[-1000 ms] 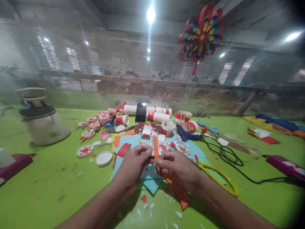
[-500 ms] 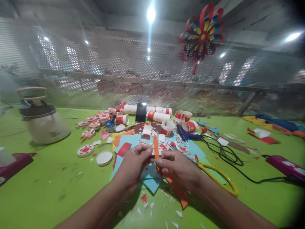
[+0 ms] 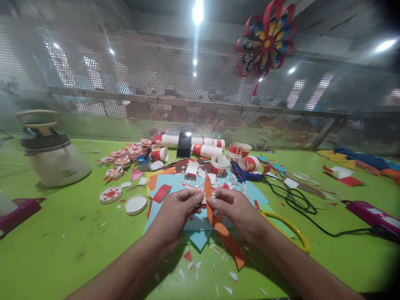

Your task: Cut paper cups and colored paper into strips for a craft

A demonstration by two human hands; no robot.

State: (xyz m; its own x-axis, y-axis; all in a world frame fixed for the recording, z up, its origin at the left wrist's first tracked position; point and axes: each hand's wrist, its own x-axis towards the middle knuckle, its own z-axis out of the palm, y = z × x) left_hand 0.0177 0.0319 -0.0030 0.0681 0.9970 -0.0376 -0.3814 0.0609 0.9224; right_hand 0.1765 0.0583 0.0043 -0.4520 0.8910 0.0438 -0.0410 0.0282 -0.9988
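Note:
My right hand (image 3: 239,208) is closed, thumb and fingers pinching an orange paper strip (image 3: 229,241). The strip's pointed top stands up between my hands, and its long tail hangs down toward the table edge. My left hand (image 3: 179,210) is closed in a pinch at a small white paper piece (image 3: 204,200), partly hidden behind the strip and fingers. Beneath both hands lie light blue paper sheets (image 3: 200,239) with red and white scraps. Yellow-handled scissors (image 3: 301,237) rest beside my right wrist, their blades hidden.
Paper cups (image 3: 208,150), a phone (image 3: 184,145) and a blue glue gun (image 3: 239,171) stand or lie behind the sheets. Decorated discs (image 3: 111,194) and a blue jar (image 3: 143,162) are at left, near a large jug (image 3: 56,162). A black cable (image 3: 325,233) runs right.
The orange strip has shifted slightly right relative to my left hand, and more of its lower length shows. My right hand has moved slightly up. The view has tilted a little.

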